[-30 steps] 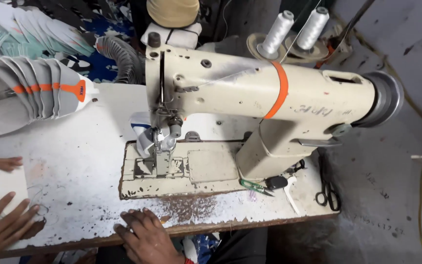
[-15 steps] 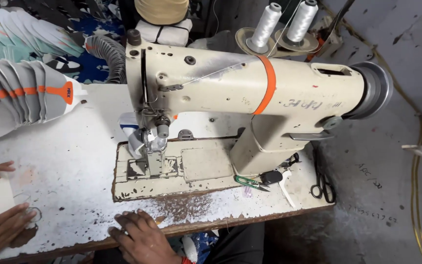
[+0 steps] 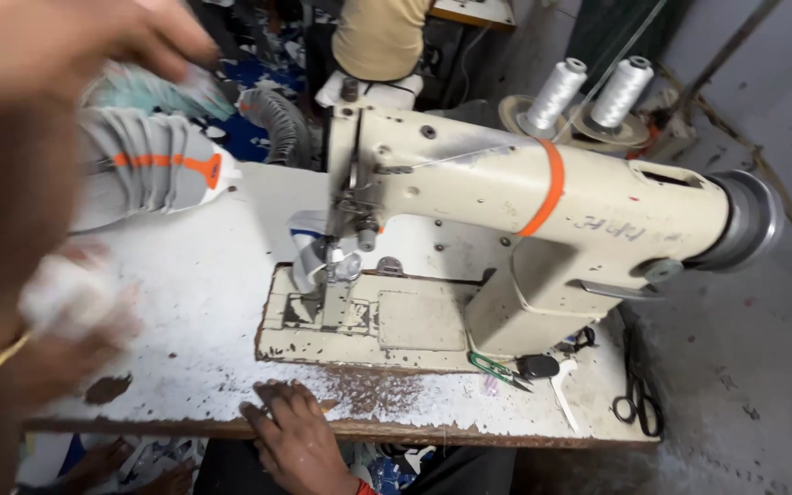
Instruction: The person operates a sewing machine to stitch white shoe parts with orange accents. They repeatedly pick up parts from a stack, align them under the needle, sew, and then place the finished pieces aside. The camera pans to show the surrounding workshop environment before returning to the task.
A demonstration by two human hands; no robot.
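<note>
My right hand (image 3: 291, 435) lies flat, palm down, on the worn front edge of the white table (image 3: 185, 302), fingers apart and holding nothing. At the left edge my left hand (image 3: 71, 353) is blurred and appears closed on a white piece (image 3: 66, 291). Another person's blurred arm (image 3: 20, 156) rises across the left of the view, its hand (image 3: 144, 37) near the top. A cream sewing machine (image 3: 543, 202) stands in the middle. Its needle and presser foot (image 3: 327, 275) are a short way beyond my right hand.
A stack of grey shoe uppers with orange stripes (image 3: 153, 170) lies at the back left. Two white thread cones (image 3: 588, 92) stand behind the machine. Green snips (image 3: 497, 368) and black scissors (image 3: 636, 401) lie at the front right. A person in a yellow shirt (image 3: 382, 37) is behind.
The view has moved closer and shifted to the left. A blurred arm has swept up across the left side. My right hand stays on the table edge.
</note>
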